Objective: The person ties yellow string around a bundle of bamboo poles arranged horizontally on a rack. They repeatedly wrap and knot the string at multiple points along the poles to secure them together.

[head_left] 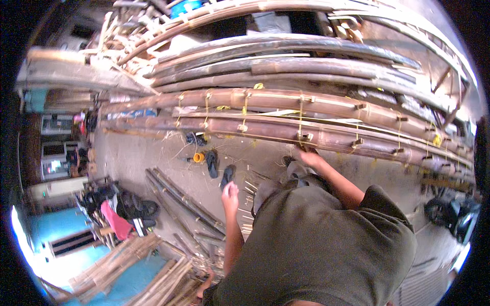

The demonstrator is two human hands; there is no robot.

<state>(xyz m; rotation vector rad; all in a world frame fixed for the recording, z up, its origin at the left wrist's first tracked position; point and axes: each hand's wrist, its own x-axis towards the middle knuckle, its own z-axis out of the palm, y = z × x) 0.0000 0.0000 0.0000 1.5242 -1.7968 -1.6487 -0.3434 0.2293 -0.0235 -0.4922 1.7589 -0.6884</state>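
Note:
Two long brown bamboo poles run across in front of me, the far pole (270,97) and the near pole (224,125). Short wooden pegs (358,142) stick out of them, and thin cords (244,115) tie the two together. My right hand (309,158) is up against the underside of the near pole, below a peg, fingers closed; a dark shape shows there, too unclear to name. My left hand (230,192) is raised above the floor, apart from the poles. Its fingers are drawn together, and anything between them is too small to make out.
Beyond lies a stack of bamboo poles (326,65). Sandals (211,163) and a yellow ring-shaped object (198,157) rest on the floor. Dark poles (186,199) and split strips (115,265) lie to the left, and small sticks (247,213) beside my legs. A motorcycle (443,210) stands at right.

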